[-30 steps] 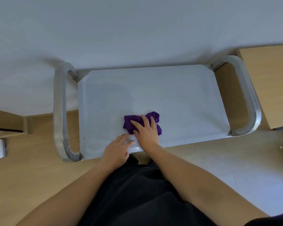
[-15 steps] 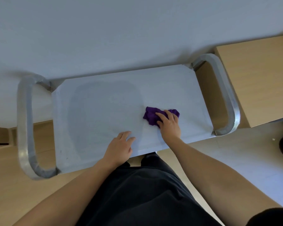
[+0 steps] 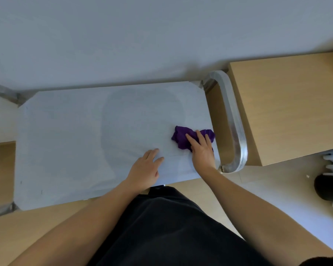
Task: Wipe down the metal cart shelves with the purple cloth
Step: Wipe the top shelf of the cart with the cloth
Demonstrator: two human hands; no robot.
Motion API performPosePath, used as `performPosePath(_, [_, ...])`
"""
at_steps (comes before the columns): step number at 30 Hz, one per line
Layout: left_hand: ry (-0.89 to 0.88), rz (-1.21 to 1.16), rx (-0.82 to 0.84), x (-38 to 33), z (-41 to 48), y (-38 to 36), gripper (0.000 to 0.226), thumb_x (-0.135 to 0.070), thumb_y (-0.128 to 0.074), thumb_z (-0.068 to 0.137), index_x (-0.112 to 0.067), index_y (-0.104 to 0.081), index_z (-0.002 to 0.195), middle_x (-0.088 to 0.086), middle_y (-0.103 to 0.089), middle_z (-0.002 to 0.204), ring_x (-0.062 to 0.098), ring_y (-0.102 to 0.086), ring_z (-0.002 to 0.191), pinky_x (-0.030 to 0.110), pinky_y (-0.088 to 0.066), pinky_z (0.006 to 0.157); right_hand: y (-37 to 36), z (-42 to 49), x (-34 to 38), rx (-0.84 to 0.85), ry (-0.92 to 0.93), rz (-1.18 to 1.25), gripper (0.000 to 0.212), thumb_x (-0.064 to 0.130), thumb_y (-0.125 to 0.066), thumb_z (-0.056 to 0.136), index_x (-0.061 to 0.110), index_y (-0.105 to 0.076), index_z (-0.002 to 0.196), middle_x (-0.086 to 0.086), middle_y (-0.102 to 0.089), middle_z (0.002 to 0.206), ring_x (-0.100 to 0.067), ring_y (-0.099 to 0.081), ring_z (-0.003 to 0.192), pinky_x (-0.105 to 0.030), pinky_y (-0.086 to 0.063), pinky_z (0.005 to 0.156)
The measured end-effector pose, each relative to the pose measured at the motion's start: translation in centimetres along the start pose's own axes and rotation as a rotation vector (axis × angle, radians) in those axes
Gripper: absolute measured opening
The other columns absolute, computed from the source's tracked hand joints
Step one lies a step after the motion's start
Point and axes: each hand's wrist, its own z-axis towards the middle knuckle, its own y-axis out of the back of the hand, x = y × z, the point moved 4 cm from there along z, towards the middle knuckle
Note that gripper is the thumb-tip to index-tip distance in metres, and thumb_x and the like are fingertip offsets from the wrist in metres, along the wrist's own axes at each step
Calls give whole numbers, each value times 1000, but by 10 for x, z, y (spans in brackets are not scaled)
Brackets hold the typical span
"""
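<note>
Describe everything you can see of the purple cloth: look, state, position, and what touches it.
The purple cloth is small, deep violet, soft-looking fabric, crumpled into a wrinkled bunch rather than spread flat. It lies on the metal cart's top shelf, at its right end, close to the curved handle. The right hand presses on it with straight fingers, covering its middle; the left hand rests on the shelf, apart from it.

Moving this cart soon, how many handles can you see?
2. The right handle loops off the cart's end beside the purple cloth; the left handle is mostly out of frame.
</note>
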Motion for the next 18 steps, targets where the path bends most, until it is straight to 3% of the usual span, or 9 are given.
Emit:
performPosePath(7, [64,99,8,-13,17,-4,57,-11,-87,55,-13,-69,109,18,-59,126,35,-61,112,37,-57,63,-4,-11,-4,-1,42,-3,46,23,-48,100,38,-41,142,1,-24,158,-32,-10,148,-52,-44,100])
performPosePath(13, [92,115,31,-11,20,-4,62,-16,-91,53,-13,-70,111,15,-61,125,33,-61,112,38,-58,69,-8,24,-3,-3,50,-7,57,5,-49,97,41,-41,141,3,-19,159,-29,-5,149,-50,-38,108])
performPosePath(18, [114,71,-15,-8,23,0,57,-15,-85,64,-14,-66,118,13,-57,131,30,-56,120,38,-55,77,8,91,16,-24,83,0,47,13,-45,99,38,-45,139,-1,-26,157,-33,-12,147,-52,-32,112])
